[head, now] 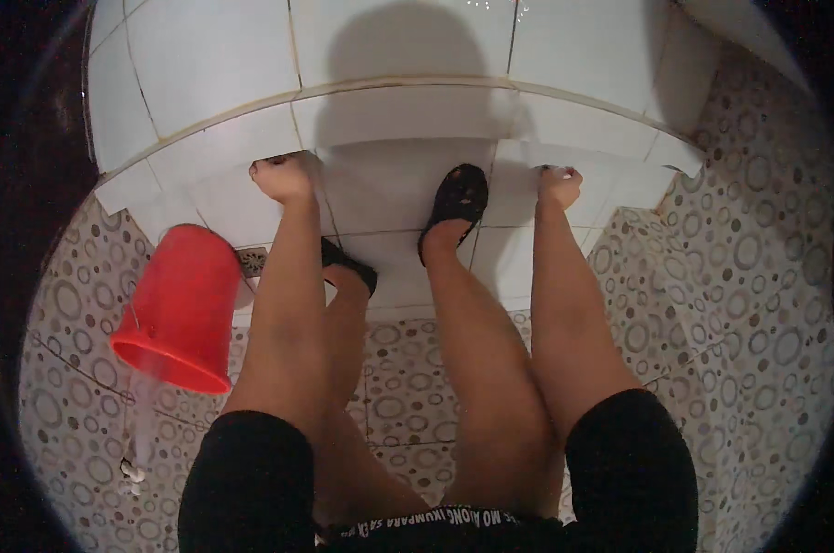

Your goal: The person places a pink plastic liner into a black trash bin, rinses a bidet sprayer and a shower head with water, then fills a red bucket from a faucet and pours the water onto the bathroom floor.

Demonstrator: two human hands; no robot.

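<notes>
My left hand [285, 178] hangs at the lower edge of a pale tiled strip [396, 114], its fingers curled and partly cut off from sight by that edge. On the other side, my right hand [560, 186] is at the same edge, also with curled fingers. Whether either hand holds anything is unclear. Both bare arms come out of black sleeves. Between the arms is a black slip-on shoe [462, 193] on one foot. The other black shoe [354, 266] is half hidden behind my left forearm.
A red bucket [188, 297] stands left of my left arm. A pale stream, apparently water, runs between a tap [133, 473] and the bucket's mouth. Beside the bucket is a floor drain [253, 263]. Circle-patterned tiles [410, 387] lie behind my legs.
</notes>
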